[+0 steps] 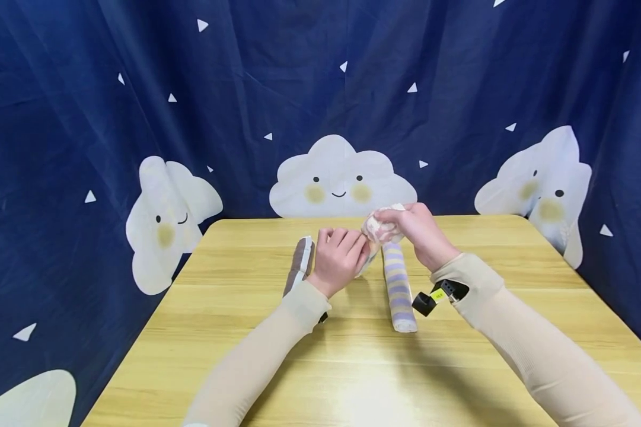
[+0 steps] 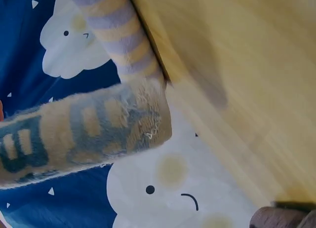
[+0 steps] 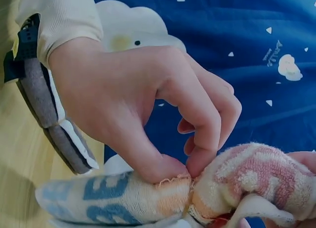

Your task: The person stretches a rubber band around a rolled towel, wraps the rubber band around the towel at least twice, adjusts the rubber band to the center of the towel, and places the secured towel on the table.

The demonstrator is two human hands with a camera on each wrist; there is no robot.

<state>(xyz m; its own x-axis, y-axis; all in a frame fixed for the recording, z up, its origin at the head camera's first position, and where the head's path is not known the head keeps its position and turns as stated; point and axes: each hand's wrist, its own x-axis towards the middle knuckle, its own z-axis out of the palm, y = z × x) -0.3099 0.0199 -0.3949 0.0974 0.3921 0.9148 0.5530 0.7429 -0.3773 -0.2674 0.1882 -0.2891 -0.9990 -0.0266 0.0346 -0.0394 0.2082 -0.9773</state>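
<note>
Stretches the left arm (image 1: 251,362) forward from the near left of the rolled towel (image 3: 113,196) and the right arm (image 1: 549,356) from its near right, both sleeved to the wrist. Pinches partway along the towel with thumb and forefinger of the left hand (image 1: 335,264), arched over it, other fingers bent. Grips the towel's bunched end with the right hand (image 1: 417,234), wrist just to the towel's right

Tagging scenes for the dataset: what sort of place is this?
Probably an indoor booth set up for recording: a dark blue cloud-print curtain stands around three sides of a wooden table, and a small device sits at the person's right cuff.
</note>
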